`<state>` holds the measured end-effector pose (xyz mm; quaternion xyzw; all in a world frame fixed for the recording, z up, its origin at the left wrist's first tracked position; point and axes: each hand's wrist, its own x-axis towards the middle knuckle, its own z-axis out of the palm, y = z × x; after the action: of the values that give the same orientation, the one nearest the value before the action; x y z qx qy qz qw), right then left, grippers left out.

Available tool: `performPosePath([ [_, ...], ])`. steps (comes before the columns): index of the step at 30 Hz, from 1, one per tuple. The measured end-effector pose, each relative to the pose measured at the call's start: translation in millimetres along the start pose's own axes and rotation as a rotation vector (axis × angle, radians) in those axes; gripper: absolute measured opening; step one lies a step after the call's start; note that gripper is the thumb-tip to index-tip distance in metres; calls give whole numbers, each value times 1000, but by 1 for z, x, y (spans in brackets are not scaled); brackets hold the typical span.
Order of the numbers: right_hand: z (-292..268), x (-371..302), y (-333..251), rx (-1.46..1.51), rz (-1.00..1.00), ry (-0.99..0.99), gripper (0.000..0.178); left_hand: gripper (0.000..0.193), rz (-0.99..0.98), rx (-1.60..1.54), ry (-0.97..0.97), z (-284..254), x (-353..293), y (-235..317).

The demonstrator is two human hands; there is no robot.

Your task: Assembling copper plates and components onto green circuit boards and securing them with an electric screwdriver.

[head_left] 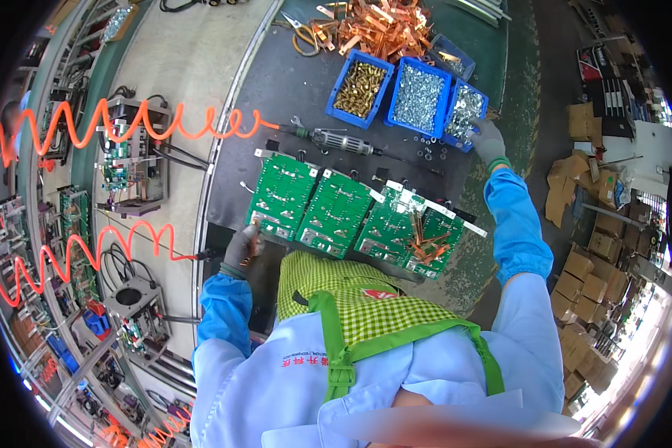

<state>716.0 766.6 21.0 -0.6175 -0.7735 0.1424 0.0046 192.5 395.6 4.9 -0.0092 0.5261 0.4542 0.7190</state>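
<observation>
My left hand (240,249), in a grey glove with bare fingertips, is by the near left corner of the leftmost green circuit board (282,187). A fingertip reaches the board's edge; the fingers look apart. My right hand (487,140), also gloved, dips its fingers into a small blue bin (467,146) of loose metal hardware. Those fingers look drawn together; anything between them is too small to make out. More green boards (334,211) stand in a row to the right. Copper strips (428,248) lie on the rightmost board (444,224).
Behind the boards lies an air screwdriver (343,142) on a coiled orange hose (194,133). Farther back are blue bins of brass parts (360,88) and washers (418,95), a copper strip heap (384,28) and scissors (303,37). Cardboard boxes (582,280) are stacked at right.
</observation>
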Motion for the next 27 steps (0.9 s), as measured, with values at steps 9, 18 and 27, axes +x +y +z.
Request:
performPosePath([
  [9,-3,-21,-3,-166,-117,-134,30,28,26,-116,63,-5,-7,-13],
  [18,33,-35,10,-201,-327,231,26,20,15,-248,101,3,-10,-10],
  [27,41,-29,10,-120,-318,285,19,26,9,-274,172,4,-15,-12],
])
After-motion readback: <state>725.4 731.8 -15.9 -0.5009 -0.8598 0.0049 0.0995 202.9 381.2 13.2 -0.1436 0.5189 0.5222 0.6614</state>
